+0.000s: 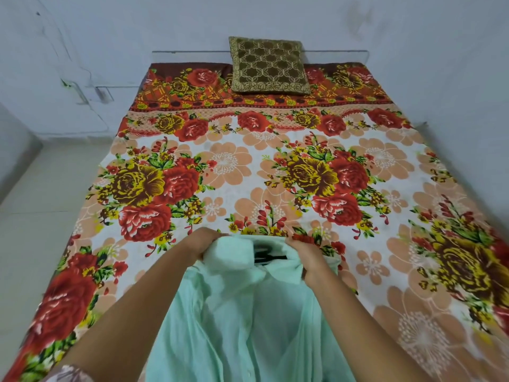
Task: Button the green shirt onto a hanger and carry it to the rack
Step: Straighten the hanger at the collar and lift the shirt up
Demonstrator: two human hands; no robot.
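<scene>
A pale green shirt (242, 321) lies on the bed in front of me, collar end away from me, its front placket with small buttons running down the middle. A black hanger (265, 253) shows in the neck opening, mostly hidden by the cloth. My left hand (205, 242) grips the left side of the collar. My right hand (305, 256) grips the right side of the collar. Both hands hold the fabric bunched around the hanger.
The bed (275, 166) carries a floral sheet in red, yellow and peach. An olive patterned cushion (268, 66) leans at the headboard by the pale wall. Tiled floor (41, 194) runs along the bed's left side.
</scene>
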